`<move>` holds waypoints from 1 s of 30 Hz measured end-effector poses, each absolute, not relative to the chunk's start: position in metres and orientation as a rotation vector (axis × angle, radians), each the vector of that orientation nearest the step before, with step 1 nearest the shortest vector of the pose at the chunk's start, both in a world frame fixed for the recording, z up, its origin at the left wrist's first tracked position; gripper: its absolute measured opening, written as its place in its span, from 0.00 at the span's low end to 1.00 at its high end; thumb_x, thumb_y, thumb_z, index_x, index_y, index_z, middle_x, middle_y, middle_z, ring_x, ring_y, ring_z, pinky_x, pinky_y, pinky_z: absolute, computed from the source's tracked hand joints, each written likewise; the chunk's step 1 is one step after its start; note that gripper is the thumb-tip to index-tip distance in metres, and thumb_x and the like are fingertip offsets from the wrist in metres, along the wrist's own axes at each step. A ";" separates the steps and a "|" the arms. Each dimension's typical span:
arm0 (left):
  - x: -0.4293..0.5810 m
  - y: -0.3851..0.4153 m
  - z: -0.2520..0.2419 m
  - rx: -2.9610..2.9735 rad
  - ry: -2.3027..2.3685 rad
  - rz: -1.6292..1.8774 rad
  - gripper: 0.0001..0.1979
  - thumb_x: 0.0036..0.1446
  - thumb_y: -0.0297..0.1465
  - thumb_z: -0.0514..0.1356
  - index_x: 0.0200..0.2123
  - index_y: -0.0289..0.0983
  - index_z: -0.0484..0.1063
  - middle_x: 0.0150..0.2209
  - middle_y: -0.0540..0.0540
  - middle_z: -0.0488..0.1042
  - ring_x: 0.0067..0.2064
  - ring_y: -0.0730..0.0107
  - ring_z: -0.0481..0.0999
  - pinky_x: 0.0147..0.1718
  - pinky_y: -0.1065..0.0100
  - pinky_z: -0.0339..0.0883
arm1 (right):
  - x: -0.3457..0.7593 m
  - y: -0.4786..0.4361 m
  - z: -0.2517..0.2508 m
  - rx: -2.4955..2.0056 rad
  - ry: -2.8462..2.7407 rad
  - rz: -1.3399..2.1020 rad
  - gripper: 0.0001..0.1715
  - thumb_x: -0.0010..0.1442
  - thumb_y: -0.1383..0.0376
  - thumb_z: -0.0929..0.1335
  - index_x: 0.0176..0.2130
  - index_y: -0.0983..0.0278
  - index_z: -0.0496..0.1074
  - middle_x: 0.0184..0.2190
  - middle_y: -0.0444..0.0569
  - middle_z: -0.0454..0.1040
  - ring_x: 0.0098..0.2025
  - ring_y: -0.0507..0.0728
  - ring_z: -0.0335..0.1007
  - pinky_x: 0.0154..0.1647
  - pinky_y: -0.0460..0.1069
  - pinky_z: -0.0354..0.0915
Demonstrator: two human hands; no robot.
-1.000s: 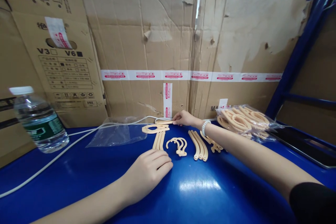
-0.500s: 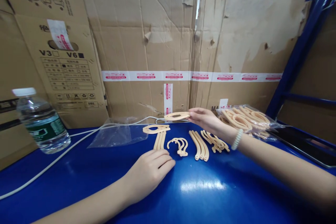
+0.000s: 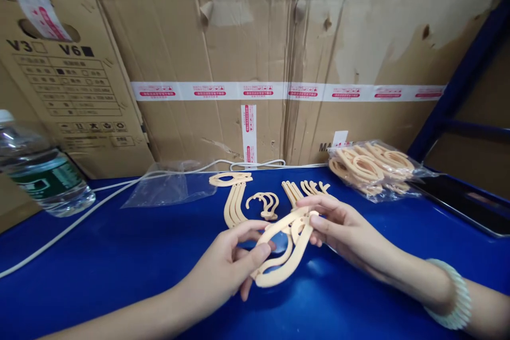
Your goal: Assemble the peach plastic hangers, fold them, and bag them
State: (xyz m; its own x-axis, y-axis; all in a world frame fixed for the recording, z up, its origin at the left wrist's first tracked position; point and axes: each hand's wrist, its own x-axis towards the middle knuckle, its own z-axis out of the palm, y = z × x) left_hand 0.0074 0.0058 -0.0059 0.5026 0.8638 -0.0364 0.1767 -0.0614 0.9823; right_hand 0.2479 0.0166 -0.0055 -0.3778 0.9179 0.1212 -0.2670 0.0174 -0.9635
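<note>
Both my hands hold one beige plastic loop piece [image 3: 282, 255] just above the blue table [image 3: 119, 255]. My left hand [image 3: 235, 260] pinches its lower left end between thumb and fingers. My right hand [image 3: 338, 228] grips its upper end, fingers curled round it. Behind them on the table lie sorted beige parts: a flat oval piece [image 3: 230, 178], long curved strips [image 3: 232, 204], small hooks [image 3: 263, 205] and further strips and hooks [image 3: 305, 189].
A clear bag of beige parts [image 3: 370, 167] lies at the back right, an empty clear bag [image 3: 171, 188] at the back left. A water bottle [image 3: 37, 172] stands far left. A white cable [image 3: 79, 218] crosses the table. Cardboard walls [image 3: 239, 37] close the back; a dark tray [image 3: 466, 202] sits right.
My right hand lifted a beige piece from the back of the table and brought it forward. My left hand rose off the table and took hold of it. The view moved closer.
</note>
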 end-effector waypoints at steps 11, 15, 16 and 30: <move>0.005 -0.010 -0.010 1.499 0.943 0.821 0.17 0.62 0.45 0.55 0.48 0.42 0.58 0.43 0.46 0.70 0.21 0.79 0.72 0.20 0.74 0.68 | 0.238 0.003 -0.004 -0.828 -1.316 1.636 0.20 0.55 0.61 0.75 0.46 0.65 0.71 0.30 0.45 0.75 0.29 0.49 0.74 0.31 0.42 0.70; 0.005 -0.009 -0.008 1.472 0.932 0.858 0.16 0.63 0.44 0.55 0.46 0.41 0.57 0.45 0.46 0.69 0.23 0.77 0.75 0.23 0.71 0.71 | 0.237 0.000 -0.004 -0.862 -1.342 1.625 0.17 0.54 0.60 0.75 0.41 0.66 0.72 0.30 0.44 0.75 0.28 0.49 0.74 0.31 0.43 0.71; 0.005 -0.008 -0.008 1.463 0.931 0.868 0.16 0.63 0.44 0.55 0.45 0.41 0.56 0.45 0.45 0.69 0.24 0.77 0.75 0.25 0.71 0.72 | 0.237 -0.001 -0.003 -0.882 -1.332 1.619 0.17 0.54 0.60 0.76 0.40 0.66 0.72 0.29 0.45 0.75 0.28 0.49 0.74 0.31 0.43 0.71; 0.006 -0.003 -0.006 1.330 0.969 1.028 0.19 0.57 0.45 0.59 0.40 0.37 0.59 0.42 0.44 0.69 0.30 0.67 0.79 0.26 0.69 0.73 | 0.244 0.004 0.001 -1.034 -1.302 1.457 0.15 0.51 0.58 0.76 0.30 0.67 0.74 0.24 0.42 0.66 0.22 0.45 0.57 0.18 0.40 0.58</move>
State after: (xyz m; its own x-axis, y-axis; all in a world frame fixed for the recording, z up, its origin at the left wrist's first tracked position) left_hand 0.0065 -0.0026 -0.0058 0.2787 0.9600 0.0286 -0.0285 -0.0215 0.9994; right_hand 0.2444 0.0044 0.0014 -0.2478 0.9686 -0.0201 -0.0883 -0.0432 -0.9952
